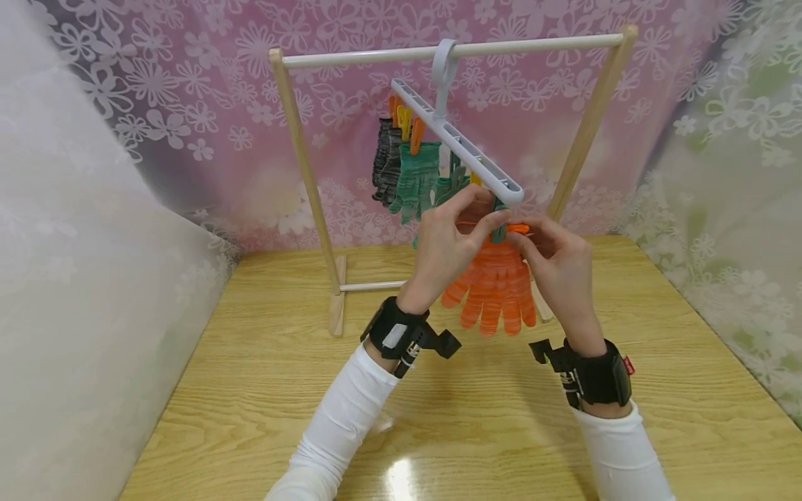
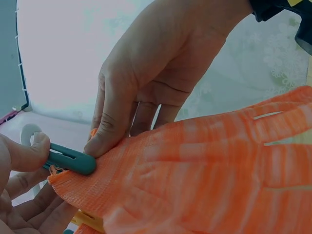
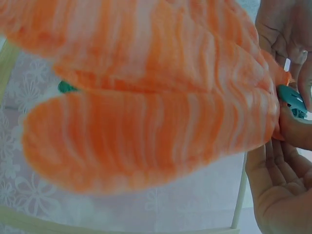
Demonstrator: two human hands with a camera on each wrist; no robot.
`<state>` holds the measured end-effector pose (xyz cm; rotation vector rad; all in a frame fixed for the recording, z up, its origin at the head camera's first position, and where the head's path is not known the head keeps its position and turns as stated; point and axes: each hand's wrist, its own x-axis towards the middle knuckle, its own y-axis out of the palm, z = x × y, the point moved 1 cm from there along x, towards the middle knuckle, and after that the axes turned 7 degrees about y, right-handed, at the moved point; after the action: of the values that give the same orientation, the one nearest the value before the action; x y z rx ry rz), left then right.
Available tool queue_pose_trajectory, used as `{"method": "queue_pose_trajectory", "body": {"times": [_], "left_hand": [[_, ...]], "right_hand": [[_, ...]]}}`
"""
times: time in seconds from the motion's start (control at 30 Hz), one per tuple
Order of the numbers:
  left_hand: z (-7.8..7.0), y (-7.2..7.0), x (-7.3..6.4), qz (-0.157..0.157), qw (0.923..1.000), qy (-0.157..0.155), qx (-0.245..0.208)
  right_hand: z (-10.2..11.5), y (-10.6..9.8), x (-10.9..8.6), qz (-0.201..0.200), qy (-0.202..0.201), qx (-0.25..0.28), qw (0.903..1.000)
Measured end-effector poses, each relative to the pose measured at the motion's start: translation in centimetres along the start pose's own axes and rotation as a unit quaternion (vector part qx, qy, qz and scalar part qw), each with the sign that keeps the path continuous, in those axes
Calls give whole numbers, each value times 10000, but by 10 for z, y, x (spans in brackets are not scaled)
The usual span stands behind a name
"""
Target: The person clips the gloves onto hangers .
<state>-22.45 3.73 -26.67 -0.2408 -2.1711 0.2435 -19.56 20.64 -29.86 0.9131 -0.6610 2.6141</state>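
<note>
An orange striped knit glove (image 1: 498,289) hangs below the near end of the grey clip hanger (image 1: 479,163), its fingers pointing down. My left hand (image 1: 446,240) pinches the upper end of a green clothespin (image 2: 73,160), whose tip lies over the glove's cuff. On the other side, my right hand (image 1: 560,261) pinches the edge of the cuff, thumb beside the clothespin in the left wrist view. The right wrist view shows the orange glove (image 3: 146,136) up close, with the green clothespin (image 3: 292,100) between the hands at its cuff. Another bit of orange cloth is partly hidden behind.
The hanger hooks over the white rod (image 1: 363,57) of a wooden stand (image 1: 307,174). Farther along it hang dark grey gloves (image 1: 386,163) and green gloves (image 1: 418,177), held by orange and yellow clothespins. Floral curtains surround the wooden table (image 1: 282,403).
</note>
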Motion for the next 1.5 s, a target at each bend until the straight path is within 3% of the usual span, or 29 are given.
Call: {"method": "queue_pose_trajectory", "body": {"times": [0.2, 0.47, 0.93, 1.13, 1.37, 1.5], "left_hand": [[0, 0, -1, 51, 10000, 18, 49], [4, 2, -4, 200, 9993, 318, -75], [15, 8, -13, 280, 9989, 119, -362], [28, 11, -27, 393, 9991, 45, -119], [46, 17, -44, 583, 9980, -226, 71], [54, 20, -54, 702, 9966, -410, 92]], "right_hand": [[-1, 2, -1, -92, 199, 356, 9991], [-3, 3, -1, -25, 219, 854, 9961], [-18, -2, -2, 402, 415, 526, 9969], [-29, -11, -1, 1031, 594, 187, 9927], [-42, -27, 3, 1940, 1133, -439, 9734], [-49, -34, 4, 2238, 1391, -652, 9625]]}}
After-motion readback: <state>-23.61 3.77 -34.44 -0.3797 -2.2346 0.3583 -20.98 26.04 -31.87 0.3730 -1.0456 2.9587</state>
